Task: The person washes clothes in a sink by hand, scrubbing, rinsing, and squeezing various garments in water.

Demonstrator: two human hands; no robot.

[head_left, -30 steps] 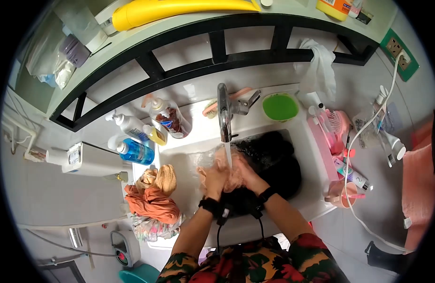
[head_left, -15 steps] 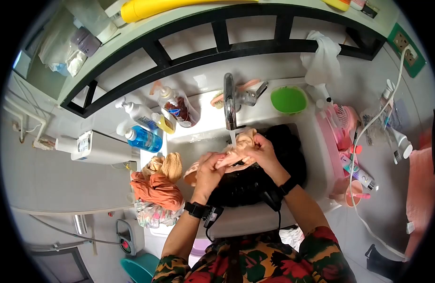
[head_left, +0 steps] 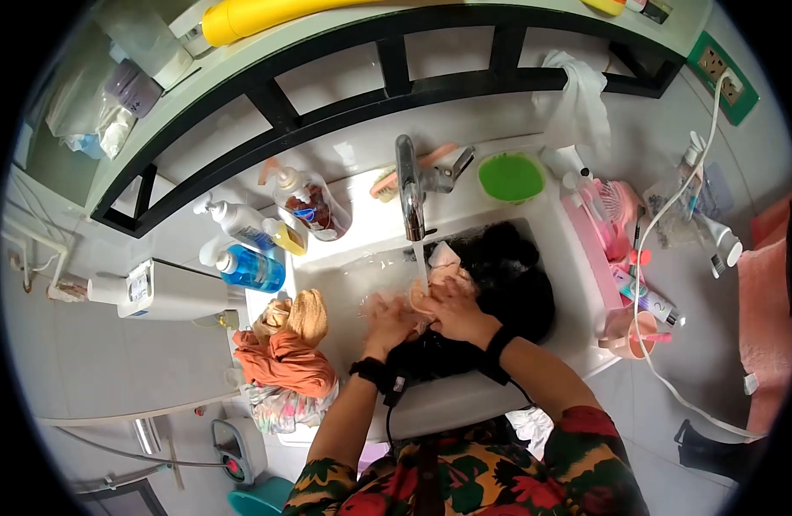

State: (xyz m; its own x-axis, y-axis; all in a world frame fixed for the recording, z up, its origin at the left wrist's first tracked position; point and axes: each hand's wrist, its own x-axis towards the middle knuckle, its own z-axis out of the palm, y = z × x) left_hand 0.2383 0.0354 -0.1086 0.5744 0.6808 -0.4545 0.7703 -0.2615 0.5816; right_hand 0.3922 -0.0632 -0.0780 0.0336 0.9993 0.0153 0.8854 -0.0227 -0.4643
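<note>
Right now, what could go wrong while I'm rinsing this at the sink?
Water from the faucet might splash off your hands and the peach cloth. The clothes pile sits right at the basin's left edge, so an elbow could nudge it in. The white cord runs from the wall outlet down past the sink's right side, so wet hands there would be risky.

- Bright glare whitens the back-left edge of the sink (head_left: 573, 348).
- Black cloth (head_left: 516, 297) looks very dark, folds unclear.
- Lens distortion curves the rail (head_left: 396, 69); corners are black.
</note>
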